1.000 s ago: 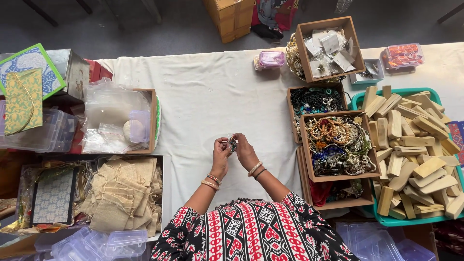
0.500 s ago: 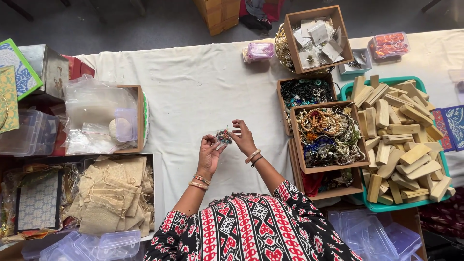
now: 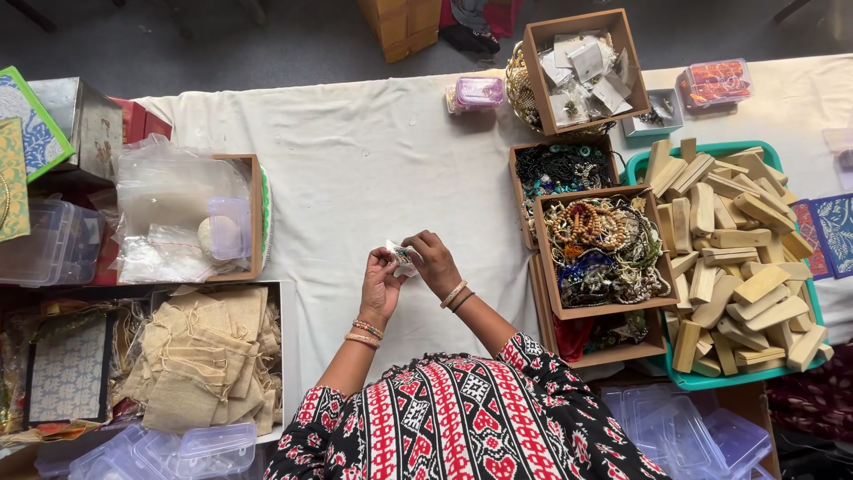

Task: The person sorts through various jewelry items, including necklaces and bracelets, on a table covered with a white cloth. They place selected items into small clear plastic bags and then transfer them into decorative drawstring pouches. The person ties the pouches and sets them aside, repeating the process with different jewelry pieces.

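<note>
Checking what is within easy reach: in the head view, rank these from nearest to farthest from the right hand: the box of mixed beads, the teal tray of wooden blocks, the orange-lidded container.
From the right hand:
1. Box of mixed beads, just to its right.
2. Teal tray of wooden blocks, further right, beyond the box.
3. Orange-lidded container, at the far right corner of the table.

White-clothed table [image 3: 373, 151] bears bead boxes [image 3: 604, 253] and a block tray [image 3: 737, 267].

The small clear packet [image 3: 402, 258] is pale and a little crumpled. It is held above the white tablecloth [image 3: 355, 169], between both hands.
</note>
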